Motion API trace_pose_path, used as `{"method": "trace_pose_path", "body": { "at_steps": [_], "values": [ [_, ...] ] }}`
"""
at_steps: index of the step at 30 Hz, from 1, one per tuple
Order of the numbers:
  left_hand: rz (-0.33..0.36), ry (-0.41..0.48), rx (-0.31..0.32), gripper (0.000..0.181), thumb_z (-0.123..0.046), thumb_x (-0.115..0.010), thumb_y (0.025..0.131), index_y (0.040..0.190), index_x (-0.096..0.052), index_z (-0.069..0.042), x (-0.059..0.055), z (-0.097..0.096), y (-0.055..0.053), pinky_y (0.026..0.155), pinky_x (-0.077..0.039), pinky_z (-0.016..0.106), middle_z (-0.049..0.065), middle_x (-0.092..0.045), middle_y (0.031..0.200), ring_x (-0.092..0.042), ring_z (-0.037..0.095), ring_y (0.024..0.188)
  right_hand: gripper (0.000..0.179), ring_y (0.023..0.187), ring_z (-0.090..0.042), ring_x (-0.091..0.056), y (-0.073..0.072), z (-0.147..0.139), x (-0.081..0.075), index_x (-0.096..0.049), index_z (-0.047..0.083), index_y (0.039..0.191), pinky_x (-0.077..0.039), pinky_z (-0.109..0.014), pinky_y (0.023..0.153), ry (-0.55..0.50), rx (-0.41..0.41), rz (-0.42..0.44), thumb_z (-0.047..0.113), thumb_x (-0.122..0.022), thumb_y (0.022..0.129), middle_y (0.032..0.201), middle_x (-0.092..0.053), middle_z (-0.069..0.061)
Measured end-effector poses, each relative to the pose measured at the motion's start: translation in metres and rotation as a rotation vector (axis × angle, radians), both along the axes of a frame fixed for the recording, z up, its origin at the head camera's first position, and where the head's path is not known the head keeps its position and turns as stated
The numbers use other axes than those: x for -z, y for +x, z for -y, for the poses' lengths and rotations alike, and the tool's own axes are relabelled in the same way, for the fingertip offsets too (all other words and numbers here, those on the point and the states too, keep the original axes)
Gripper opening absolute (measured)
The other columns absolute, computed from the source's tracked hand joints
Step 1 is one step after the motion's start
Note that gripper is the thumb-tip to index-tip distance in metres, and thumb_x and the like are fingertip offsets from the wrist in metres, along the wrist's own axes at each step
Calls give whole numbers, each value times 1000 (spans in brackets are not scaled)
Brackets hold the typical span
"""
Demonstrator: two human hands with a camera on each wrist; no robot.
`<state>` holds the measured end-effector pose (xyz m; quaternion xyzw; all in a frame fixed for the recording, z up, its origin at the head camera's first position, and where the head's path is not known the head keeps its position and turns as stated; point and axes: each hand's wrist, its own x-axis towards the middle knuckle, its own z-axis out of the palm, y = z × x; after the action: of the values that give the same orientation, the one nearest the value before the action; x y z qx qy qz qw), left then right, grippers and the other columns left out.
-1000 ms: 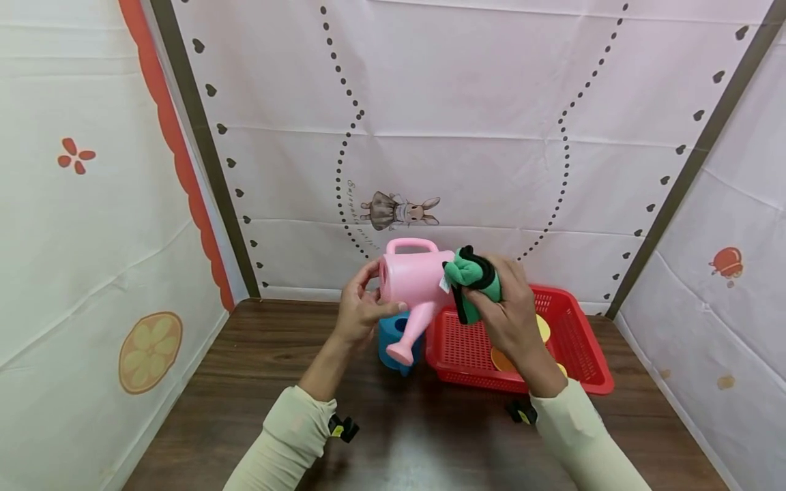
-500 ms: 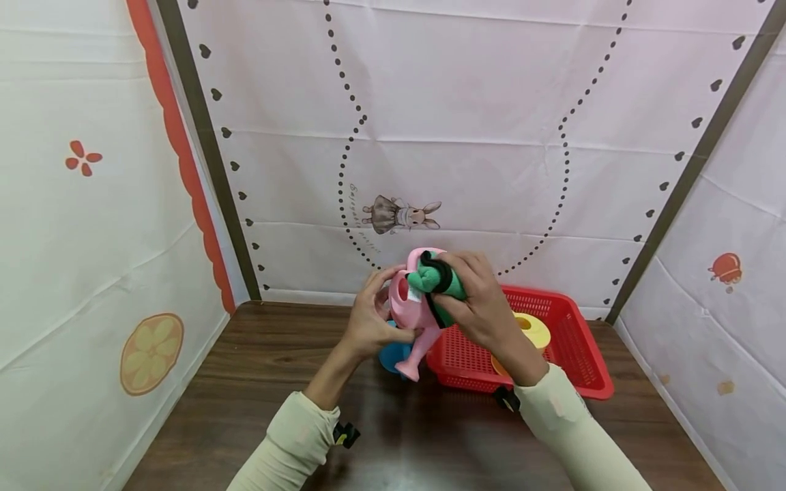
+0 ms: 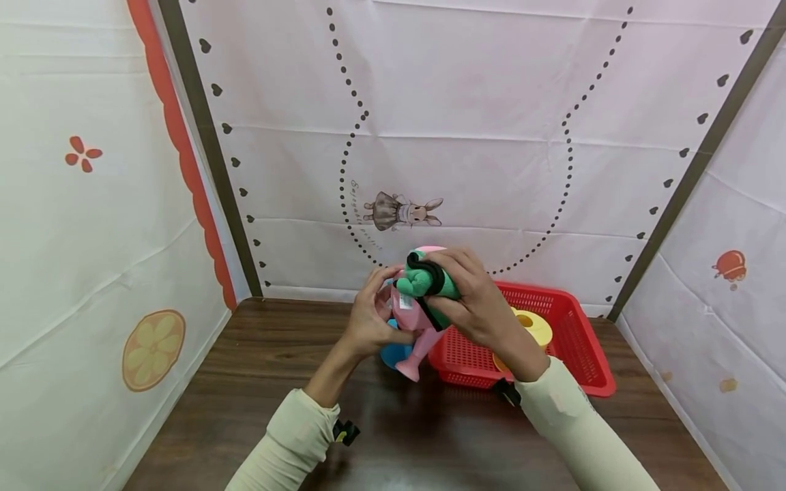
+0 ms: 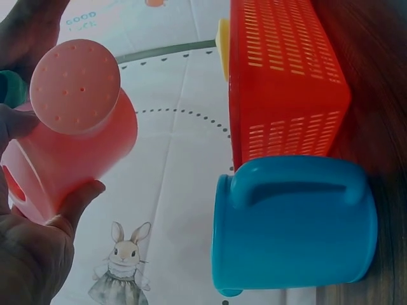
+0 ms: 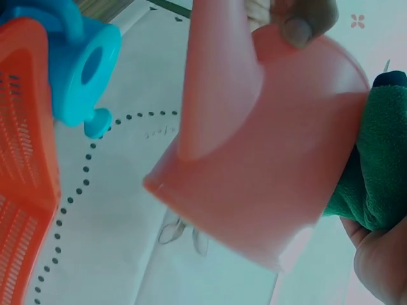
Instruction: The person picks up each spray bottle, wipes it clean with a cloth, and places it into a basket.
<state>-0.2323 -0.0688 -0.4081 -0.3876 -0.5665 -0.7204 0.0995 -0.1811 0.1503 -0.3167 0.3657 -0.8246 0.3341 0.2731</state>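
A pink toy watering can [image 3: 408, 316] is held up above the table, its spout slanting down toward the front in the head view. My left hand [image 3: 371, 320] grips the can, with the thumb by the spout and the fingers behind. In my right hand [image 3: 473, 293] is a bunched green cloth [image 3: 420, 281] with black edging and a white tag, lying against the can's top end. From the left wrist, the perforated sprinkler head [image 4: 75, 86] faces the camera. Part of the can's opening is hidden by the cloth in the head view.
A blue watering can [image 4: 296, 225] stands on the brown table [image 3: 295, 382], beside a red perforated basket [image 3: 586, 348]. Inside the basket lies a yellow watering can [image 3: 535, 329]. A patterned cloth backdrop [image 3: 467, 170] rises behind the table.
My left hand has turned the pink watering can so its top end faces me, and it sits slightly lower. My right hand has brought the green cloth left onto that end.
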Motion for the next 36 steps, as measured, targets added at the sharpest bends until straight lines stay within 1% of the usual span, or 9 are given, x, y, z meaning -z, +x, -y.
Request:
{"method": "trace_pose_path", "body": {
  "at_steps": [5,11,14,18,20,22,28,34,36],
  "values": [
    [1,10,6,103,22,-85,62,157,-46,13,1,0,1,105,-64,27,3,-49,147,-62,20,138,49,132,-38,-60,-7,-16,3,-69,6,148,-59,-59,102,-25,50,25,11,-77,100,145,-69,-20],
    [-14,5,0,103,21,-84,62,157,-45,13,2,4,1,103,-65,28,2,-52,151,-66,19,134,47,131,-40,-60,-14,-39,6,-71,5,144,-55,-60,103,-49,122,39,9,-79,98,141,-71,-21],
    [-28,3,-2,104,20,-85,62,157,-45,13,1,7,1,103,-66,30,1,-52,151,-66,20,132,47,132,-40,-60,-17,-47,8,-70,4,145,-54,-62,105,-59,158,67,10,-78,99,143,-70,-21],
    [-40,0,-2,104,22,-86,63,157,-44,12,0,10,1,104,-66,33,1,-52,152,-66,19,131,46,133,-39,-60,-21,-54,10,-70,6,146,-55,-62,106,-65,199,106,12,-75,100,144,-69,-20],
    [-38,-9,-6,103,22,-86,63,157,-45,12,0,11,1,104,-66,34,1,-52,151,-66,20,131,45,133,-39,-59,-21,-53,11,-70,6,145,-55,-62,106,-68,205,113,12,-75,100,144,-69,-20],
    [-31,-18,-13,102,22,-86,64,157,-46,11,-1,11,1,103,-66,34,2,-52,149,-66,20,131,44,133,-39,-59,-20,-51,11,-71,6,144,-54,-62,105,-68,196,105,12,-75,100,143,-69,-20],
    [-3,-55,-27,101,18,-88,66,159,-51,6,-1,5,1,101,-67,32,4,-51,140,-66,21,131,46,128,-41,-59,-15,-31,9,-72,4,142,-53,-59,102,-49,121,10,13,-79,98,137,-72,-21],
    [6,-60,-7,106,20,-91,64,161,-52,6,1,-4,0,100,-67,29,4,-53,141,-63,19,128,48,128,-39,-60,-6,-4,5,-71,3,144,-59,-56,98,-8,32,-66,13,-78,98,139,-72,-20],
    [-5,-73,-28,106,19,-93,63,161,-53,4,2,-5,-1,103,-65,27,7,-53,143,-60,18,128,47,129,-38,-59,-4,3,3,-71,3,143,-60,-56,100,15,8,-103,12,-77,98,140,-72,-20]
  ]
}}
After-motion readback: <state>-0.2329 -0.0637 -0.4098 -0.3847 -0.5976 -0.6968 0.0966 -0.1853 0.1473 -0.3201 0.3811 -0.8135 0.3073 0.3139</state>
